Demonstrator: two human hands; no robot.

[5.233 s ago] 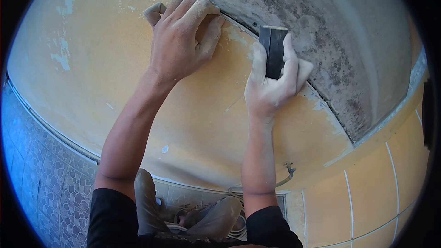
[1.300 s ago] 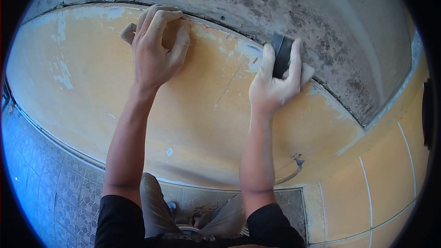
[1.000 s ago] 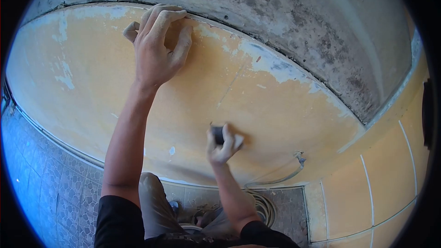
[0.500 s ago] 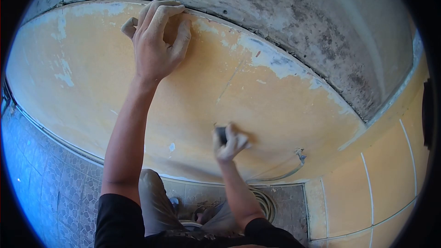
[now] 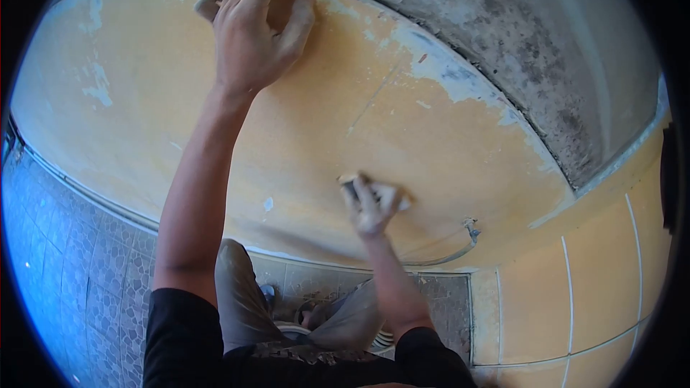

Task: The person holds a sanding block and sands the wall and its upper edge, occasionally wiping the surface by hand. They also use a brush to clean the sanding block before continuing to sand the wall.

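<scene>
We wear a black short-sleeved shirt (image 5: pixel 188 338), both forearms bare. Our left hand (image 5: pixel 255 36) and right hand (image 5: pixel 372 208) look dusted with pale powder. Our trousers (image 5: pixel 241 302) seem grey-brown, perhaps dust-stained.

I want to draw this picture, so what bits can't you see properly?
All in the head view:
- The block in the right hand: its fingers cover most of it, and it is blurred.
- The left hand: its fingertips are cut off by the top edge.
- The person's feet: hidden behind the knees.
- The picture's corners: black from the round lens.
</scene>
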